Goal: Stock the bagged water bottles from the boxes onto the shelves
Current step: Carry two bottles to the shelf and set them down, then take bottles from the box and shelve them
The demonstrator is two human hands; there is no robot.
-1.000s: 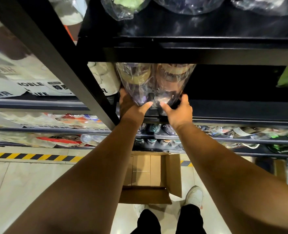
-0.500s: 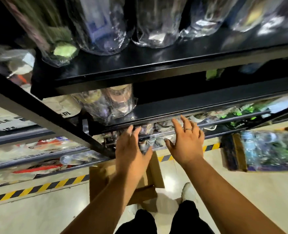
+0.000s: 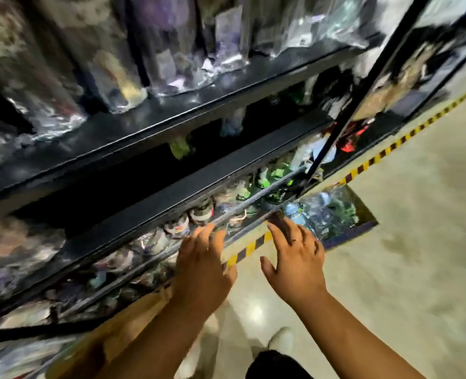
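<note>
— What do the hands grip?
— Nothing. The left hand [image 3: 202, 272] and the right hand [image 3: 294, 265] hover with fingers spread, both empty, near the low tiers of the black metal shelves [image 3: 199, 176].
— And the stock?
— Water bottles in clear plastic bags [image 3: 171, 50] stand on the far upper shelf. More fill a dark open box [image 3: 348, 236] on the floor just beyond the right hand. A brown cardboard box [image 3: 133, 321] lies under the left forearm, by the yellow-and-black floor tape [image 3: 249, 248].
</note>
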